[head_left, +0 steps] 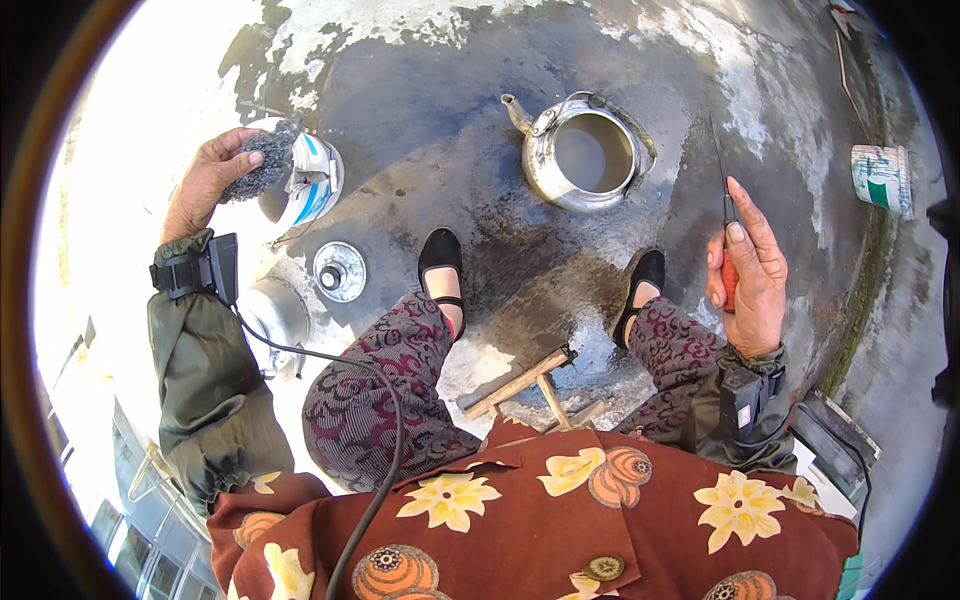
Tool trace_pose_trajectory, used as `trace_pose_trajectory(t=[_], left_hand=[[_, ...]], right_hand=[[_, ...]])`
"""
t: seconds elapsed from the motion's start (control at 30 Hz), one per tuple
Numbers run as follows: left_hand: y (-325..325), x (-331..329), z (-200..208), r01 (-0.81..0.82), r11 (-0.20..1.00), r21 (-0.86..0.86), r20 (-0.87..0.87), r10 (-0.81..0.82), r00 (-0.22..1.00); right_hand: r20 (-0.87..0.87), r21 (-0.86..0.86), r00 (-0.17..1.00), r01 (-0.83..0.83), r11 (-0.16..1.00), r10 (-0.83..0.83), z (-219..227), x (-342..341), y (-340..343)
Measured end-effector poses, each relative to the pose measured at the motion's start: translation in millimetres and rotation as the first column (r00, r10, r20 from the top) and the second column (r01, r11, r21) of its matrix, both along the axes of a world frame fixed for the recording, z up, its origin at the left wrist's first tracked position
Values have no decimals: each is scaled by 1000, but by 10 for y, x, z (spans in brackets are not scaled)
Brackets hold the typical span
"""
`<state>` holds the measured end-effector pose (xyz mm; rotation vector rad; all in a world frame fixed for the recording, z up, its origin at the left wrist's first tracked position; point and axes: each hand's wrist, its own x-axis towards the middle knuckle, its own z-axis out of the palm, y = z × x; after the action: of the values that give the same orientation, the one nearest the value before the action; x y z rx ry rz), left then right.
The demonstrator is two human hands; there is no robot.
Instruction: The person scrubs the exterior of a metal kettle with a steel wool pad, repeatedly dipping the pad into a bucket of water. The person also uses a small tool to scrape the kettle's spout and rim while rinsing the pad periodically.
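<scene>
My left hand [212, 170] is closed round a dark grey scouring pad [258, 168] of tangled wire wool. It holds the pad against the near side of a white bucket [322, 180] with blue stripes, whose opening it partly hides. My right hand [752, 275] grips the red-orange handle of a screwdriver [728, 215]; its thin dark shaft points away from me, and the tip is too fine to make out. Between the hands, farther off, stands a lidless metal kettle [545, 175] with cloudy liquid inside, touched by neither hand. A round metal lid [345, 258] with a black knob lies below the bucket.
A metal pot [280, 312] stands beside the lid, partly in glare. Pieces of a wooden frame [525, 383] show between my legs. A white and green tub [882, 180] lies at the far right by a wall. The concrete floor [420, 110] is wet in patches.
</scene>
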<state>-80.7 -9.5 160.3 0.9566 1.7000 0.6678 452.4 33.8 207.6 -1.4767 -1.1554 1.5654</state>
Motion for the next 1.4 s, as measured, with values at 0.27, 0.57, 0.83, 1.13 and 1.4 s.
trace_pose_trajectory(t=[0.27, 0.57, 0.83, 1.13, 1.4], left_hand=[[727, 2280, -1316, 352, 933, 71, -334, -311, 890], [1050, 3286, -2512, -212, 934, 287, -437, 325, 839], [329, 3453, -2605, -153, 935, 320, -440, 290, 850], [1083, 3433, -2645, -288, 904, 317, -479, 415, 774], [426, 3661, -2624, -144, 747, 649, -388, 488, 782]], right_hand=[[-173, 74, 985, 39, 997, -26, 263, 264, -174], [-31, 86, 996, 91, 992, -89, 166, 426, -194], [-9, 96, 1000, 25, 995, -24, 104, 381, -167], [11, 101, 1000, 1, 995, -2, 89, 408, -204], [-42, 84, 999, -28, 996, 32, 53, 384, -171]])
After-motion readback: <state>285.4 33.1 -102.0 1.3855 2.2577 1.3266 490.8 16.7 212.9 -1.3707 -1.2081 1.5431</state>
